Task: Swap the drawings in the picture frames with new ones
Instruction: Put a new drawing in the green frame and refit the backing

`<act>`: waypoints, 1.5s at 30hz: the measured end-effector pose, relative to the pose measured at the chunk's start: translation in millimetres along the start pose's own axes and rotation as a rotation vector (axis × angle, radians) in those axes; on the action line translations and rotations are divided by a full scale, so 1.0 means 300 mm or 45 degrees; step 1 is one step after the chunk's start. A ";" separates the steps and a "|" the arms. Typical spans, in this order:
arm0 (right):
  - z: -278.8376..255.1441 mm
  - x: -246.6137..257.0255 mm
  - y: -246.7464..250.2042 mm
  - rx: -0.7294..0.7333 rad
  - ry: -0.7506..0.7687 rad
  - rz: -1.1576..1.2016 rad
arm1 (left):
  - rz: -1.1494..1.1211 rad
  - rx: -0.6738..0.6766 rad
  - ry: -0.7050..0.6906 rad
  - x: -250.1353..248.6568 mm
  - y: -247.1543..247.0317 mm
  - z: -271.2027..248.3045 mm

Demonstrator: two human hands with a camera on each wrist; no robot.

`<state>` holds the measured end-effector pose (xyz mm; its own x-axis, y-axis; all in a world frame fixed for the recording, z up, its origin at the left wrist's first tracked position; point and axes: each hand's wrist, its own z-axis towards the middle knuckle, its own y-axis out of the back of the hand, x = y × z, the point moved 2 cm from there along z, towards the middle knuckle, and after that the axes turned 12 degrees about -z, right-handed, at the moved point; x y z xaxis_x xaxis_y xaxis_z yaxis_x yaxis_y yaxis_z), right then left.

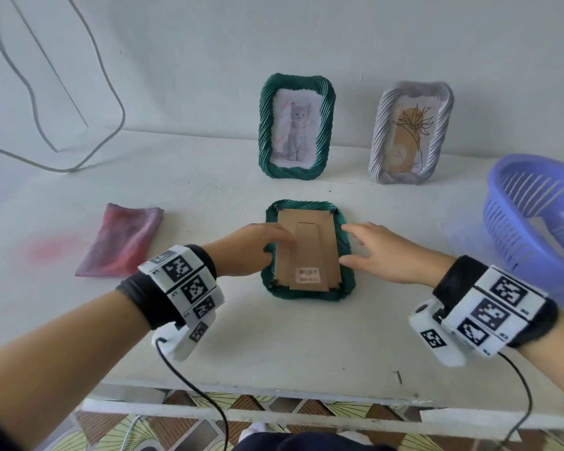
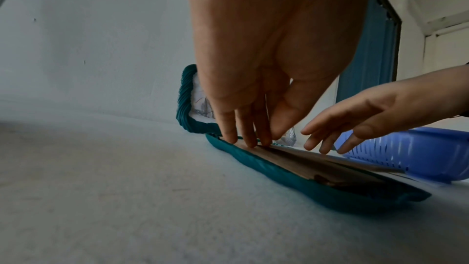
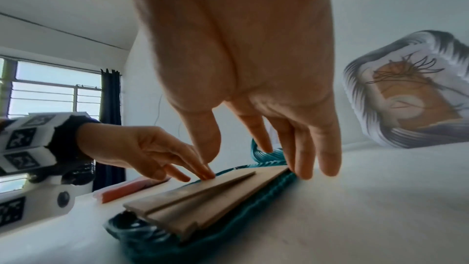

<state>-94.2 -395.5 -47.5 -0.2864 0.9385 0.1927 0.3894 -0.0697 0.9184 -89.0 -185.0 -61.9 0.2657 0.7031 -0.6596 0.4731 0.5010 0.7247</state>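
The worktop [image 1: 209, 336] is a white, slightly scuffed slab set against a plain white wall, with patterned floor tiles showing below its near edge; the right-wrist view also takes in a barred window with a dark curtain. A purple basket [image 1: 531, 222] stands to the right of the right hand [image 1: 385, 255], probably there to take loose sheets. Beyond both hands two frames lean upright against the wall so their pictures face out: a green one with a cat drawing [image 1: 296, 126] and a pale one with a plant drawing [image 1: 411, 133]. A pink cloth [image 1: 121, 244] lies flat, left of the left hand [image 1: 258, 252]. Between the hands a third green frame [image 1: 306, 253] lies face down, which puts its cardboard back [image 1: 306, 249] and folded stand within reach. The left hand's straight fingertips press the back's left edge, apparently steadying it or feeling for a clip; the right hand is spread and relaxed, fingers at the frame's right rim, gripping nothing. The back looks not yet removed.
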 end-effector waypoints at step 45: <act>0.202 0.209 0.004 0.006 0.194 0.030 | -0.918 -0.525 0.481 0.177 0.136 -0.205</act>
<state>-58.8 -316.2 -55.2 -0.4067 0.8743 0.2649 0.4016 -0.0893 0.9115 -107.4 -96.1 -55.1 -0.3054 0.2321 -0.9235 0.0608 0.9726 0.2243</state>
